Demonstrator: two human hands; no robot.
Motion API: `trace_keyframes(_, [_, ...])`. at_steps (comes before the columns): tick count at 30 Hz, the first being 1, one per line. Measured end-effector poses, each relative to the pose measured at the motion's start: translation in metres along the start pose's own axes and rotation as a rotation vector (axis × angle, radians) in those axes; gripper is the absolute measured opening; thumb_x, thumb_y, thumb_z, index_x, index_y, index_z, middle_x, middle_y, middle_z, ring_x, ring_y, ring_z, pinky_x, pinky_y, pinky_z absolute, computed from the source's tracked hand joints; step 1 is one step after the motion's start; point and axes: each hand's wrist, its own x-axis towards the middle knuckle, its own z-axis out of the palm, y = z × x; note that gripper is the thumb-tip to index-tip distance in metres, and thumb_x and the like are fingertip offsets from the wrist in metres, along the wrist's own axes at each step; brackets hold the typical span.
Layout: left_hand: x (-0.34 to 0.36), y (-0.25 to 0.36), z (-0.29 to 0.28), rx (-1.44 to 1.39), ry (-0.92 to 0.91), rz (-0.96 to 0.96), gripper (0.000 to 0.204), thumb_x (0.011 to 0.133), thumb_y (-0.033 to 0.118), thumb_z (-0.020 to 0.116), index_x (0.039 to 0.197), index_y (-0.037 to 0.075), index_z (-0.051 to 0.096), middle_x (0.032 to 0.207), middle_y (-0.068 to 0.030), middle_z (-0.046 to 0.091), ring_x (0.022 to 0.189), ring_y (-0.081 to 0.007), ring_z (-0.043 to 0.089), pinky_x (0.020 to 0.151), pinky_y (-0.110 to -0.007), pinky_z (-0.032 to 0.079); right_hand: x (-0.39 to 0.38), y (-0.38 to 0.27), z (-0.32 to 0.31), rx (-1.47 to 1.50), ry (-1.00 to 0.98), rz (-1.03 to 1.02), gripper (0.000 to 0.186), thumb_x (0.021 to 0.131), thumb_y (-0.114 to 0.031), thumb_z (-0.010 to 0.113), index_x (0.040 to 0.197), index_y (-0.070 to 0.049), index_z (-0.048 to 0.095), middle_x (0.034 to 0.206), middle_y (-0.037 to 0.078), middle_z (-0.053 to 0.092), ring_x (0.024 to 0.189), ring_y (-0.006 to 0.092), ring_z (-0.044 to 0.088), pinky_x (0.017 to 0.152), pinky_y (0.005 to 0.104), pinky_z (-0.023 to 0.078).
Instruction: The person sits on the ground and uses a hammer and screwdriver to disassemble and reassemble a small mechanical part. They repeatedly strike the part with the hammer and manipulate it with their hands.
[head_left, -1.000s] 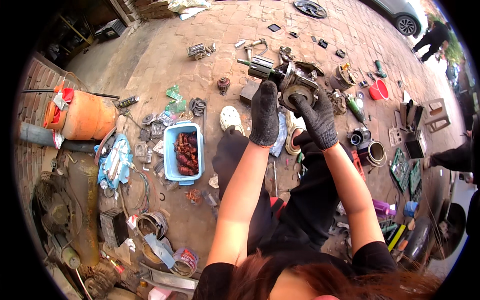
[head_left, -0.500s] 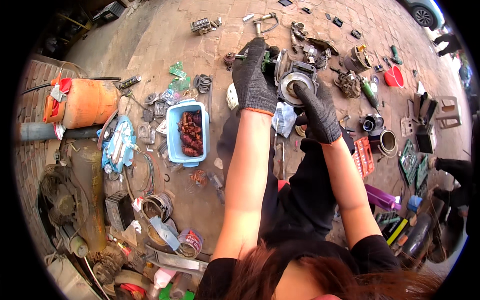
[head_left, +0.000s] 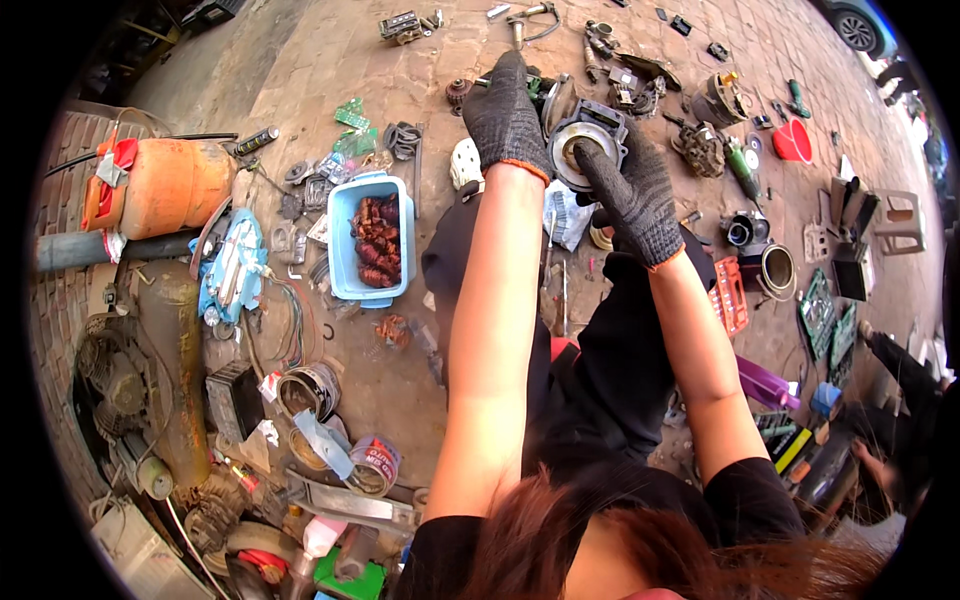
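I wear dark knitted gloves with orange cuffs on both hands. My right hand [head_left: 636,190] grips a round metal housing [head_left: 603,118], its fingers around the side and one digit pressed at the central hub. Just left of it, my left hand [head_left: 505,118] is closed, fingers curled away from view. Beside that hand a green and dark part [head_left: 541,84] shows, partly hidden; whether the hand holds it is unclear. A round metal disc [head_left: 561,100] sits between this part and the housing. Both hands are held up in front of my knees.
On the left stand a blue tub [head_left: 337,240] of copper windings and an orange gas cylinder [head_left: 178,185]. Dirty machine parts [head_left: 697,150], a red bowl [head_left: 792,141], an angle grinder [head_left: 742,168] and tool cases [head_left: 818,315] lie right. Another person [head_left: 905,375] is at the right edge.
The whole view has shifted slightly, so the ground and hands appear higher. My right hand still grips the housing, now slightly turned. The person at the right edge has moved.
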Motion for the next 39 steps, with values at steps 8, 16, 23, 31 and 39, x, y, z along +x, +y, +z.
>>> trace_keyframes(8, [0.004, -0.004, -0.003, -0.019, -0.065, -0.075, 0.027, 0.085, 0.024, 0.065, 0.091, -0.002, 0.061, 0.081, -0.0113, 0.064, 0.068, -0.0240, 0.065, 0.060, -0.036, 0.056, -0.003, -0.003, -0.008, -0.156, 0.000, -0.190, 0.048, 0.083, -0.023, 0.069, 0.121, 0.000, 0.052, 0.101, 0.015, 0.065, 0.089, 0.0175, 0.065, 0.070, 0.0303, 0.054])
trace_keyframes(16, [0.015, 0.013, -0.014, 0.661, -0.251, -0.092, 0.059, 0.081, 0.052, 0.066, 0.098, -0.004, 0.062, 0.081, -0.0132, 0.066, 0.075, -0.0217, 0.066, 0.064, -0.034, 0.056, -0.012, -0.009, -0.034, -0.029, 0.073, -0.037, 0.043, 0.085, -0.022, 0.065, 0.122, -0.003, 0.053, 0.096, 0.008, 0.065, 0.078, 0.0137, 0.063, 0.063, 0.0243, 0.052])
trace_keyframes(23, [-0.034, 0.046, -0.032, 1.275, -0.748, 1.138, 0.066, 0.067, 0.043, 0.080, 0.119, 0.009, 0.058, 0.114, -0.0105, 0.060, 0.105, -0.0273, 0.058, 0.089, -0.037, 0.049, -0.013, -0.005, -0.052, 0.162, 0.030, 0.133, 0.036, 0.085, -0.028, 0.064, 0.111, -0.005, 0.059, 0.089, 0.001, 0.063, 0.067, 0.0051, 0.058, 0.052, 0.0189, 0.045])
trace_keyframes(31, [-0.062, 0.036, -0.025, 1.505, -0.900, 0.952, 0.041, 0.066, 0.023, 0.078, 0.102, 0.008, 0.064, 0.095, -0.0103, 0.064, 0.082, -0.0284, 0.064, 0.070, -0.037, 0.052, -0.013, 0.023, -0.092, -0.397, -0.138, -0.473, 0.039, 0.082, -0.020, 0.066, 0.118, -0.006, 0.058, 0.110, 0.012, 0.062, 0.100, 0.0242, 0.061, 0.085, 0.0345, 0.050])
trace_keyframes(39, [-0.071, 0.037, -0.031, 1.216, -0.981, 0.435, 0.042, 0.069, 0.022, 0.078, 0.103, 0.002, 0.064, 0.093, -0.0122, 0.068, 0.080, -0.0222, 0.066, 0.071, -0.032, 0.051, -0.017, -0.011, -0.088, 0.157, -0.190, 0.189, 0.045, 0.085, -0.022, 0.058, 0.122, 0.003, 0.053, 0.115, 0.014, 0.062, 0.106, 0.0210, 0.059, 0.093, 0.0335, 0.045])
